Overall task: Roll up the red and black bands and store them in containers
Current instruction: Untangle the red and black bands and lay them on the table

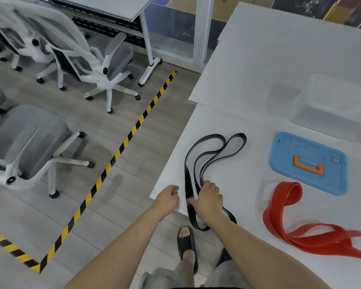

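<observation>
A long black band [214, 152] lies in loose loops near the white table's left edge, one end hanging over the front edge. My right hand [209, 200] rests on the band's strands there, fingers curled over them and thumb against a strand. My left hand [167, 199] hovers at the table's corner, fingers loosely curled, holding nothing. A red band [283, 215] lies folded and twisted on the table to the right. A clear plastic container [329, 107] stands at the back right, and a blue lid with an orange handle [306, 161] lies in front of it.
The white table [248, 84] is made of two joined tops. Grey office chairs [29, 147] stand on the floor to the left, beyond yellow-black floor tape [121, 147]. My sandalled foot [186, 240] shows below the table edge.
</observation>
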